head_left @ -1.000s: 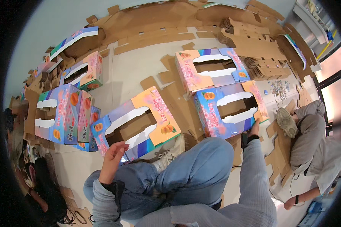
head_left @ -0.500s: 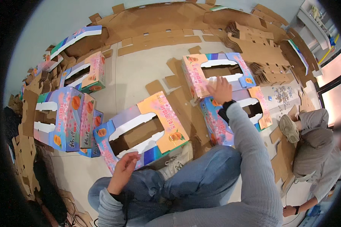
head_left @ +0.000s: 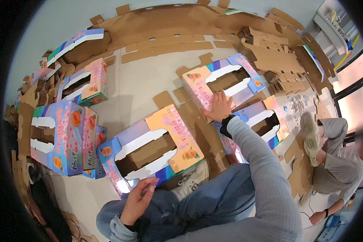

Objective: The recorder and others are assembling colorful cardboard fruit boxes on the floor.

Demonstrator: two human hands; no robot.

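Observation:
My right hand (head_left: 218, 107), fingers spread, rests on the near edge of a printed carton (head_left: 195, 76) with an oblong opening in its top. That carton, peach and blue-purple with fruit pictures, leans against or beside a similar carton (head_left: 250, 109) nearer me. My left hand (head_left: 138, 201) is beside the near edge of another open-topped carton (head_left: 177, 149) in front of my knees. Its fingers are half bent with the thumb apart, and I make out nothing held in them.
More printed cartons (head_left: 70, 133) stand at the left, with another carton (head_left: 96, 82) behind them. Flat brown cardboard (head_left: 270, 50) is stacked at the far right. Small loose pieces (head_left: 298, 104) lie on the floor near a seated person (head_left: 334, 165). Cardboard sheets (head_left: 165, 99) lie between the cartons.
My right hand has moved left and nearer me, and the carton under it has shifted left and turned. My left hand has moved slightly nearer me.

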